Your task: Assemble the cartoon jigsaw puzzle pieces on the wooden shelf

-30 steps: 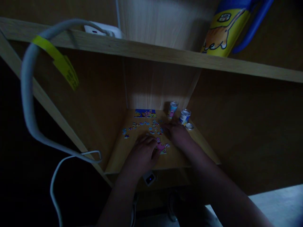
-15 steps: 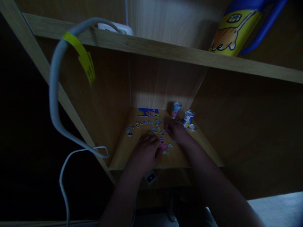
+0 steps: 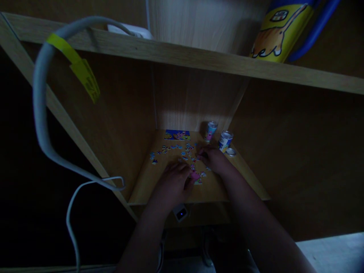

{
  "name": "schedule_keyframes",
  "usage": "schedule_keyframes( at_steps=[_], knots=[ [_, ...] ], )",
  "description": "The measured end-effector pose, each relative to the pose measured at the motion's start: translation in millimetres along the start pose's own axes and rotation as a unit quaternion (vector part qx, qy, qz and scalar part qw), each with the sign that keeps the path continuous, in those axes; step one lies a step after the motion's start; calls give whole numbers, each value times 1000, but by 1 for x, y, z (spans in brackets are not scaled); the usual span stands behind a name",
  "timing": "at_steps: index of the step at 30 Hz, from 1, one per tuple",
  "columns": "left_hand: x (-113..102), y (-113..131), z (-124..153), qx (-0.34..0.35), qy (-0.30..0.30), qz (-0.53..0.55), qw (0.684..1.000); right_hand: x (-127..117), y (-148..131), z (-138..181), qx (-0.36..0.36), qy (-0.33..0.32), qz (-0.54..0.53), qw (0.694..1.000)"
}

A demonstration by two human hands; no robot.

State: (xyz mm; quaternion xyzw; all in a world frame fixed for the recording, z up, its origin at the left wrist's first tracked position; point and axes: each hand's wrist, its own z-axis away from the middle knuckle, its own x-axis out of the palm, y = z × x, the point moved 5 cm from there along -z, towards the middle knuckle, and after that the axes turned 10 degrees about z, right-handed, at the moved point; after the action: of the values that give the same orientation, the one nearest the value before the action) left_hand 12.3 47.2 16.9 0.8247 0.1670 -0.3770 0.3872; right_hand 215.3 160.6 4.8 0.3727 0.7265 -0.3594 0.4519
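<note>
On a dim wooden shelf (image 3: 159,189) lie several small jigsaw pieces (image 3: 170,150). My left hand (image 3: 174,181) rests palm down on the shelf, fingers curled against a joined pink and blue cluster of pieces (image 3: 196,176). My right hand (image 3: 213,158) lies just right of that cluster, fingertips pinched at loose pieces near the middle; what they hold is too dark to make out. A picture card (image 3: 177,135) lies flat at the back of the shelf.
Two small printed cans (image 3: 211,131) (image 3: 225,140) stand at the back right, with a round lid (image 3: 231,152) beside them. A thick grey cable (image 3: 40,113) with a yellow tag (image 3: 85,77) loops at the left. An upper shelf (image 3: 199,58) carries a yellow and blue object (image 3: 277,30).
My right hand has drawn slightly toward the pink cluster. The left hand stays over the same pieces. The camera swung a little, shifting the cable.
</note>
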Motion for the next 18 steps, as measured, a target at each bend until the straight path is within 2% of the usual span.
schedule_keyframes(
  at_steps=[10, 18],
  knots=[
    [-1, 1, -1, -6, -3, -4, 1000, 1, 5, -3, 30, -6, 1, 1000],
    [-1, 1, -1, 0, 3, 3, 1000, -8, 11, 1, 107, 51, -38, 992]
  ],
)
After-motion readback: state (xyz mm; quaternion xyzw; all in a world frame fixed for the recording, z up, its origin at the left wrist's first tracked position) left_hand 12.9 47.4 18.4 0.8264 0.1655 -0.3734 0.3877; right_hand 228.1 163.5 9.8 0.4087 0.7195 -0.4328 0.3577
